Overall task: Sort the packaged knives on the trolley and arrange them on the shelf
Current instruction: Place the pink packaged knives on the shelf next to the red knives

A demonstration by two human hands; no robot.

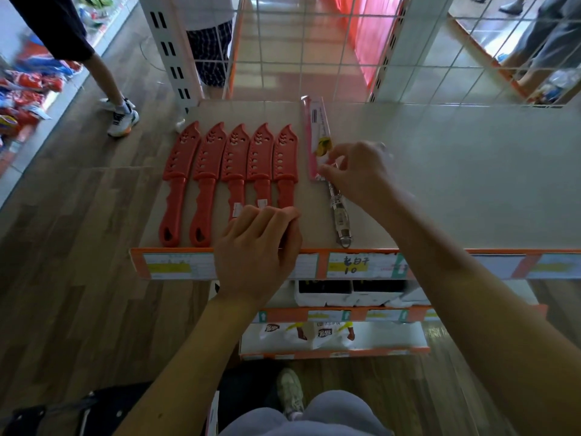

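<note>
On the shelf, our right hand pinches the carded knife where its pink backing meets the clear handle, just beside a row of five red sheathed knives. Our left hand lies curled over the handle ends of the rightmost three, though we cannot tell whether those fingers grip or merely rest. We judge these light and stiff, the plastic sheaths slick and the card apt to bend, so the handle is the sounder hold.
</note>
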